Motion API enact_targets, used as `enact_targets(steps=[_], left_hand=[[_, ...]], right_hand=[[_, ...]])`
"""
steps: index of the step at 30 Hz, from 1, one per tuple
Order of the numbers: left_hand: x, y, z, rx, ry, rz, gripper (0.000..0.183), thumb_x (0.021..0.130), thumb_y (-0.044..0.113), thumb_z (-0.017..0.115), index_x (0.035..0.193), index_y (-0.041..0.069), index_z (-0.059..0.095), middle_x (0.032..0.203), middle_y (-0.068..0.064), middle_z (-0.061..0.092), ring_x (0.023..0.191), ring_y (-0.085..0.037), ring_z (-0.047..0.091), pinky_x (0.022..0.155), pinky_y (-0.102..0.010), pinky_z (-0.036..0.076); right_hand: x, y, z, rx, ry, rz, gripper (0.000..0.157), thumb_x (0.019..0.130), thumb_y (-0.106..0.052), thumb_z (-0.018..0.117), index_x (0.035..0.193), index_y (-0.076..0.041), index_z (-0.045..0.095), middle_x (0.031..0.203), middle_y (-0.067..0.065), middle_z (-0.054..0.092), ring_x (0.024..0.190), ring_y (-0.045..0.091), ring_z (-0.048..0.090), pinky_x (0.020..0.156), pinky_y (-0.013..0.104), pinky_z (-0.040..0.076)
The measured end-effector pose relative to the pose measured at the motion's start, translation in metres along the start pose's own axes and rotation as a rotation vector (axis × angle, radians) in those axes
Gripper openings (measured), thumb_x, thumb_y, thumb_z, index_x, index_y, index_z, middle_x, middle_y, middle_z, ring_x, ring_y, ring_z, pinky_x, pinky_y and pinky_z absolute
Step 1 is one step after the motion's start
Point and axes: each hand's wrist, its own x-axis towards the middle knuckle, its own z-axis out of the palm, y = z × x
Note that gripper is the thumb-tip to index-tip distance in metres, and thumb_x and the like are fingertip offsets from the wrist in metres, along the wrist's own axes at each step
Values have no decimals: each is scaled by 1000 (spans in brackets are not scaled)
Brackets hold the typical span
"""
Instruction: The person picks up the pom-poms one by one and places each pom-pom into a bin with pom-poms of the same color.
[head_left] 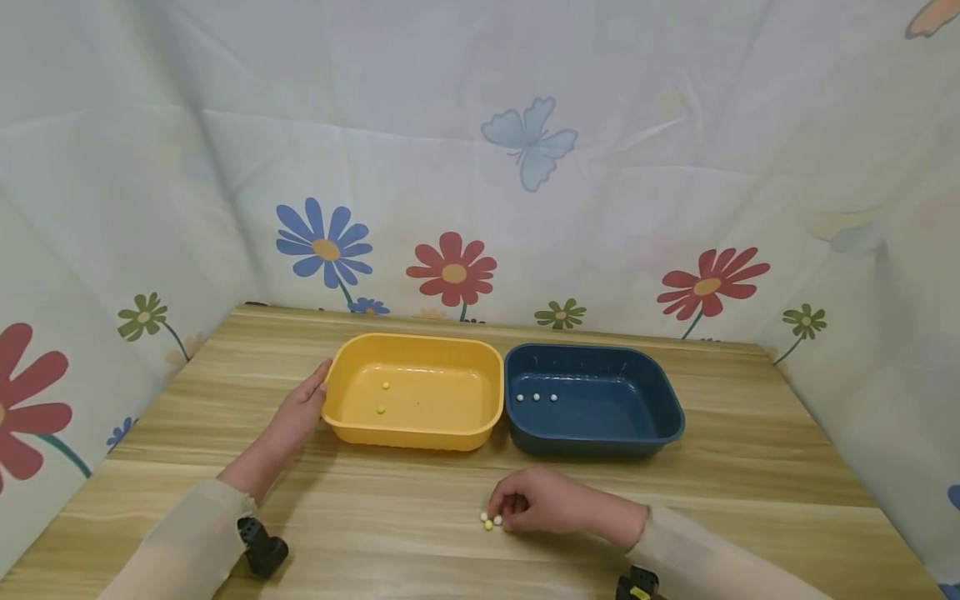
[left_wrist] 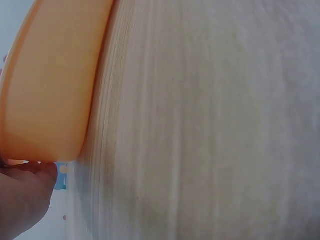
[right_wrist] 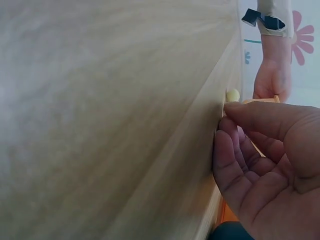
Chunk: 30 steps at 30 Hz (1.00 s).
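Observation:
My left hand is at the left end of a yellow plastic bin, its fingers against the outer wall just under the rim. In the left wrist view, the fingertips touch the orange-looking bin end. Low over the table, my right hand has its thumb and index fingertips around a small white bead. Right beside it lie another white bead and a yellow bead. In the right wrist view, a pale bead shows just past the thumb tip; the other fingers are curled.
A dark blue bin stands against the yellow bin's right end, with three white beads inside. Two yellow beads lie in the yellow bin. The wood-grain table is enclosed by a flower-printed curtain.

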Motion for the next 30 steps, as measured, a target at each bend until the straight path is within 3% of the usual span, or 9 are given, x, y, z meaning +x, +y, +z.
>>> enact_targets(steps=[8,17,30], left_hand=[[-1,1,0,11,13,2,54,109,16,22,158,4,4,165,-19,-2,153,-42,-2,127,-57,5],[0,0,0,15,1,-6,54,109,17,22,158,4,2,165,-19,-3,153,-43,-3,126,-58,5],[-1,2,0,2,1,-31,53,109,19,20,158,8,1,165,-18,-3,153,-42,0,126,-57,11]], right_hand=[[1,-1,1,-60,18,-9,14,85,3,67,93,-8,73,82,1,66,69,-8,47,64,9,47],[3,-2,1,-58,8,27,9,86,-1,70,89,-9,72,77,-9,60,67,-8,46,62,10,45],[3,-5,-20,124,-64,69,6,85,-3,71,91,-5,71,80,0,70,70,-3,57,63,12,50]])
